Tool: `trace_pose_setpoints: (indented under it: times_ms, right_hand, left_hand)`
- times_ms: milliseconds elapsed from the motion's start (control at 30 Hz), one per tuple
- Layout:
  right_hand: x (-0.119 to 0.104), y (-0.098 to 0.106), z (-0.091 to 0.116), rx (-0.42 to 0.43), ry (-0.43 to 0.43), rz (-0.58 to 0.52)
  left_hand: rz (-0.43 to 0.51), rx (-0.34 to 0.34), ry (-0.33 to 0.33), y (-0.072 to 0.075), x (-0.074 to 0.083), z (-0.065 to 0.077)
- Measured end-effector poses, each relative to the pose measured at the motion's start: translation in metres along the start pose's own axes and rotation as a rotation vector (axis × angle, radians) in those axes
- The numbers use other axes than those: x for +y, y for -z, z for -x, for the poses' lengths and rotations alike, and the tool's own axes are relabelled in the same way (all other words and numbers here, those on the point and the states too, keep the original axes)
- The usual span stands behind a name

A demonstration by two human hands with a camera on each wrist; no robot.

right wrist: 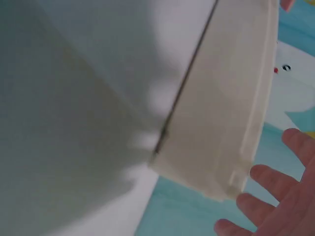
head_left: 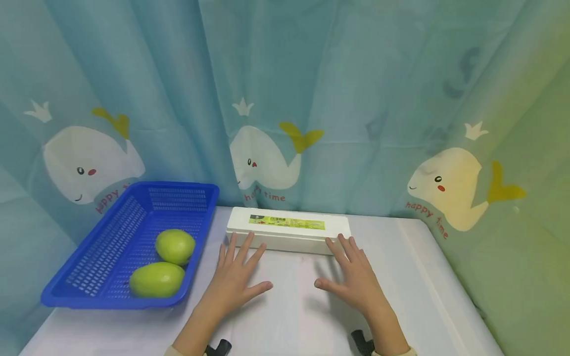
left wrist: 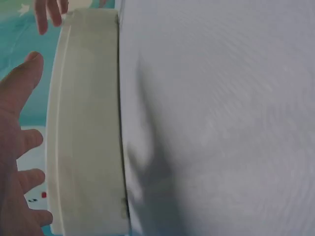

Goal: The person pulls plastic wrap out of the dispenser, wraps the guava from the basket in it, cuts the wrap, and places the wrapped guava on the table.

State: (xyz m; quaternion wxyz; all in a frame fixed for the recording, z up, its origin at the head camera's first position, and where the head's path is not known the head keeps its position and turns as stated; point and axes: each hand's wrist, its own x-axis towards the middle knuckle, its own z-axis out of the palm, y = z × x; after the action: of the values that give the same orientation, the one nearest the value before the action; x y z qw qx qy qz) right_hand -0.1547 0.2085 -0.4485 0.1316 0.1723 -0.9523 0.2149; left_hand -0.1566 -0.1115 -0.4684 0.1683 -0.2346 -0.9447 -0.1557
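Note:
A long white box (head_left: 285,242) with a lid and a yellow-green label (head_left: 287,222) lies crosswise at the back of the table. My left hand (head_left: 236,277) is spread with straight fingers near the box's front left part. On the other side, my right hand (head_left: 356,282) is spread the same way near the front right end. Neither hand holds anything; whether the fingertips touch the box I cannot tell. In the left wrist view the box's front face (left wrist: 91,123) stands beside the left fingers. The right wrist view shows the box's end (right wrist: 206,162) close to the right fingers.
To the left stands a blue plastic basket (head_left: 118,302) with two green, mango-like fruits (head_left: 157,280) in it. A white cloth covers the table (head_left: 285,316). Behind it hangs a teal curtain (head_left: 356,99) printed with whales.

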Motion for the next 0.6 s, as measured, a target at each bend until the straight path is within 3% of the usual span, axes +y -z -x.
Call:
trace_pose_setpoints:
  times_ms: [233,467,600]
  right_hand:
    - [0.002,-0.012,0.001,0.011,0.034,0.042]
    - [0.01,-0.017,-0.002,0.004,0.048,0.066]
    - [0.016,-0.014,-0.003,0.0,0.067,0.073]
  left_hand:
    - [-0.003,-0.009,0.031,-0.004,-0.008,-0.006]
    - [0.006,0.083,0.016,-0.001,-0.016,-0.02]
    - [0.006,0.053,0.02,-0.003,-0.02,-0.027]
